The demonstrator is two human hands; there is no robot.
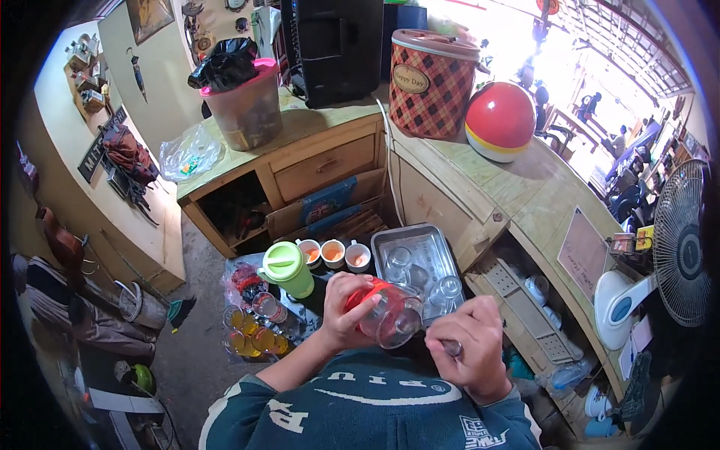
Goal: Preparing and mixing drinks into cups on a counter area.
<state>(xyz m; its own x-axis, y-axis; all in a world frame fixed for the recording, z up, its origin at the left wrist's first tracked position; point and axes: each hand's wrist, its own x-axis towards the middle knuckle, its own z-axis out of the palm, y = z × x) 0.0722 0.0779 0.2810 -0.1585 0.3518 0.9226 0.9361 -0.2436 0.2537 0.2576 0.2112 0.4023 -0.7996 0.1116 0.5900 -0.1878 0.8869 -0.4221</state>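
Observation:
My left hand (347,309) is wrapped round a clear, see-through vessel (397,322) with red on its upper part; I cannot tell whether the red is a rim or something inside. Close to the vessel's right side, my right hand (472,349) is closed on a thin thing whose rounded end shows between the fingers. Beyond my hands lies a metal tray (382,238) with several clear glasses (446,289) in it. Left of the tray, three white mugs (358,256) with orange contents stand in a row. A light green lidded pitcher (288,270) stands beside them.
Several yellow-toned glasses (255,337) stand at left on plastic. Wooden counters (517,191) bend round the far and right sides. They carry a plaid cooler (433,86), a red and white ball-shaped thing (501,120), a pink-rimmed bin (244,112) and a fan (679,244).

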